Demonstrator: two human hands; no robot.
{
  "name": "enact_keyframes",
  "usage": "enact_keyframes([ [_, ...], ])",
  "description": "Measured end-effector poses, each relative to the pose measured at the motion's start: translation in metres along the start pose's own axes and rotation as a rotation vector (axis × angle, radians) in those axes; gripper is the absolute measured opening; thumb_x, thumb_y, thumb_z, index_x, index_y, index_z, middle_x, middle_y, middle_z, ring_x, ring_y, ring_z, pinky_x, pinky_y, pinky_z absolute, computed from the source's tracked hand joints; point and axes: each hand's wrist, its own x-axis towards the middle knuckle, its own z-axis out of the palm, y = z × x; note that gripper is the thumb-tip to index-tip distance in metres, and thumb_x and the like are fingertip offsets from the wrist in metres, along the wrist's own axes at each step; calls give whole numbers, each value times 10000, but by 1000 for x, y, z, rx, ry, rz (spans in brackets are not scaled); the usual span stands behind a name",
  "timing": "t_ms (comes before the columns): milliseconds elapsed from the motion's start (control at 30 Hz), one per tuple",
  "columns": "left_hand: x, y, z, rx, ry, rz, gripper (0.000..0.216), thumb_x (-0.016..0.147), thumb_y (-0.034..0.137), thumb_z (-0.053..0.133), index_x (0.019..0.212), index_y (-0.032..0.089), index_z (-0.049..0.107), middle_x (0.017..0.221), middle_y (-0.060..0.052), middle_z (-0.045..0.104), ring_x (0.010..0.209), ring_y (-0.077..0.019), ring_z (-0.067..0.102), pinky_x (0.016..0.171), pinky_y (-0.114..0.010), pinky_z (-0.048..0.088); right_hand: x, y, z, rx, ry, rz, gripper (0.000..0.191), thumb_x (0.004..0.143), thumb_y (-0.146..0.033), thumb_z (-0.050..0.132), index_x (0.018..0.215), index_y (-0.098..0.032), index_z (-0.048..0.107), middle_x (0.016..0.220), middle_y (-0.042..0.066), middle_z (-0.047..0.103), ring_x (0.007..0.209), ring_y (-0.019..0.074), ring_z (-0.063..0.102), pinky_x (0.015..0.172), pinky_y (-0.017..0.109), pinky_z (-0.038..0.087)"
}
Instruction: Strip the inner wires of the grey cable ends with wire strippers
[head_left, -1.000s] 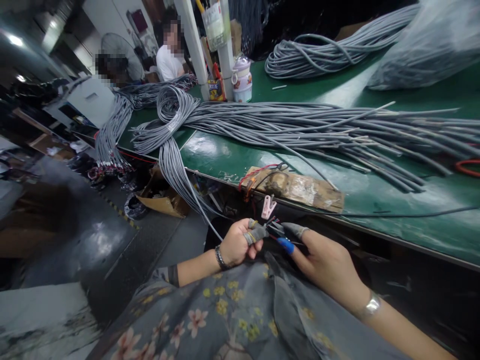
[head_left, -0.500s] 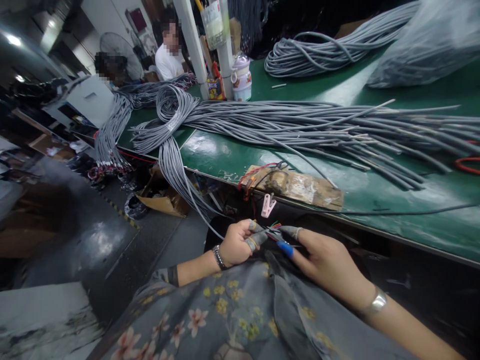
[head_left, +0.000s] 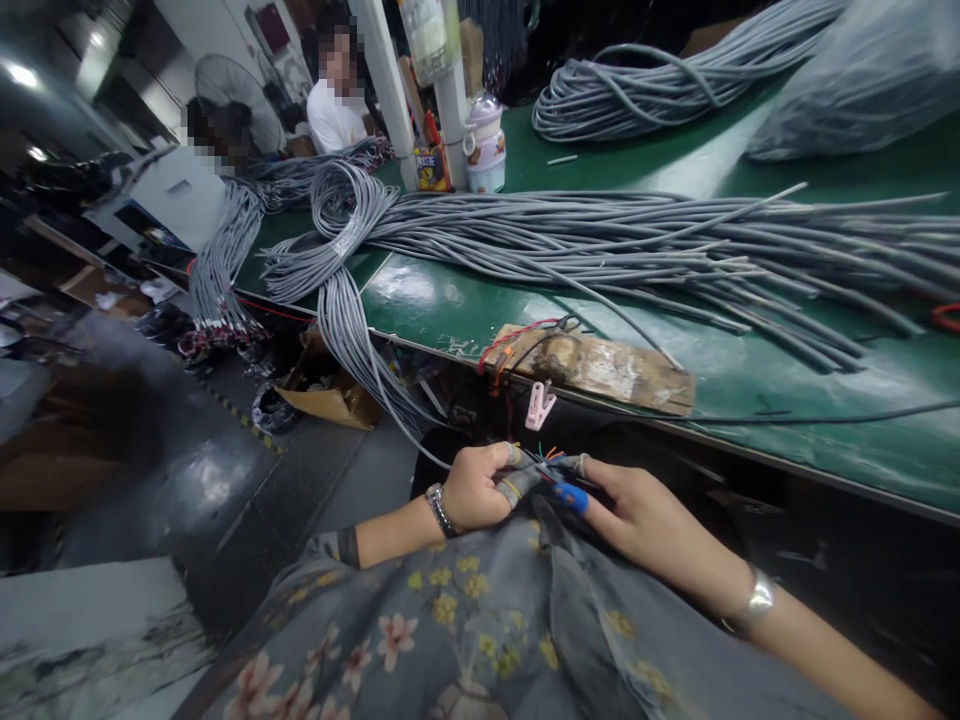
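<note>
Just off the near edge of the table (head_left: 420, 300), the left hand (head_left: 474, 487) pinches a grey cable (head_left: 430, 458) between its covered fingertips, while the right hand (head_left: 649, 522) keeps thumb and forefinger narrow on the thin coloured wires (head_left: 553, 456) at the cable's end. Close in front of the hands, a pink clothes peg (head_left: 539, 406) and a wooden board (head_left: 626, 372) stand at that edge; beyond them a long bundle (head_left: 517, 232) of cables lies across the way to the cup (head_left: 486, 152), the coil (head_left: 600, 100) and the plastic bag (head_left: 870, 90) toward the far edge.
</note>
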Motion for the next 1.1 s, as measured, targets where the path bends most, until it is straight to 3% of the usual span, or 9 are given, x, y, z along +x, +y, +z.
enact_keyframes([
  [100, 1, -1, -1, 17, 6, 15, 203, 766, 346, 623, 765, 146, 658, 689, -42, 660, 595, -116, 569, 601, -229, 465, 1, -2, 2, -2, 18, 5, 292, 902, -413, 441, 790, -216, 624, 664, 22, 649, 578, 174, 593, 547, 265, 462],
  [333, 3, -2, 4, -201, -24, -160, 458, 626, 575, 736, 677, 144, 588, 642, -20, 625, 576, -110, 554, 574, -225, 471, 1, -4, 8, -70, 54, -31, 282, 897, -376, 397, 687, -224, 506, 608, 23, 604, 518, 159, 548, 496, 261, 399],
  [600, 5, -1, 2, -62, 27, -187, 487, 615, 585, 739, 576, 146, 531, 528, 33, 511, 502, -60, 409, 491, -187, 362, 3, -1, 14, -169, 113, -60, 231, 857, -339, 390, 665, -233, 462, 559, 17, 584, 470, 146, 524, 477, 247, 362],
  [933, 13, 9, 8, -418, 0, -271, 579, 492, 653, 774, 624, 149, 522, 538, 33, 527, 494, -60, 462, 511, -201, 413, 1, -1, 4, 73, 226, -11, 359, 923, -458, 387, 714, -221, 558, 581, 6, 575, 501, 139, 502, 491, 242, 421],
  [1100, 10, 7, 7, -419, -10, -372, 608, 542, 722, 698, 670, 157, 514, 470, 62, 464, 385, -32, 369, 408, -179, 310, -2, 3, -1, 111, 278, 54, 374, 903, -499, 416, 691, -219, 547, 587, 2, 591, 528, 145, 528, 504, 242, 442],
])
